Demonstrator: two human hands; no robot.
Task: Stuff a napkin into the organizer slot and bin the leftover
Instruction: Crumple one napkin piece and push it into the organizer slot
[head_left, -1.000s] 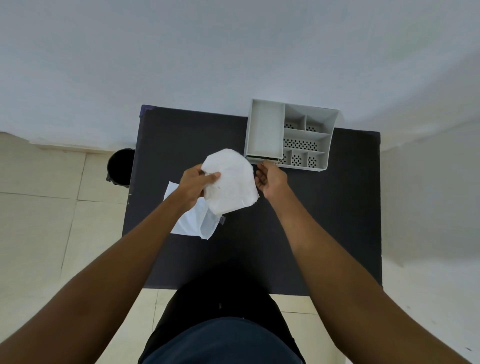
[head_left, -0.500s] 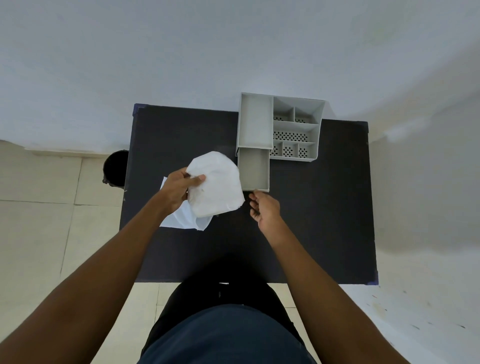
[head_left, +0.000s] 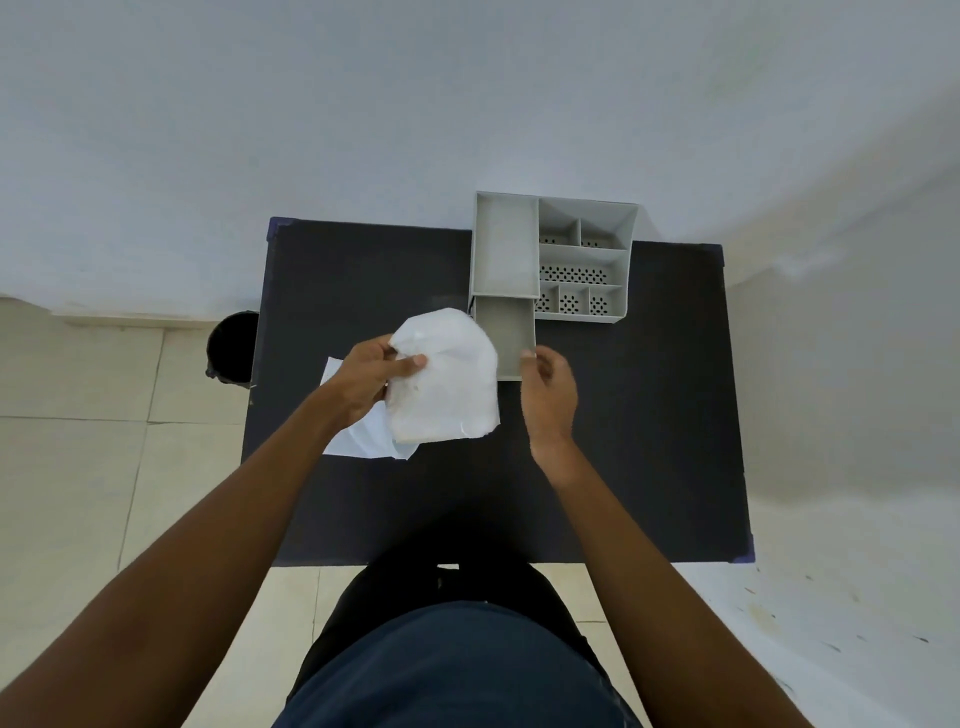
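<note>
Napkin pinched in L hand; R hand fingers curled at drawer edge.

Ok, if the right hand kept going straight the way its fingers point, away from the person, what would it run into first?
The right hand would most likely meet the near end wall of the pulled-out grey plastic drawer of the grey compartment organizer; its fingertips already look at that edge, though depth is uncertain.
</note>
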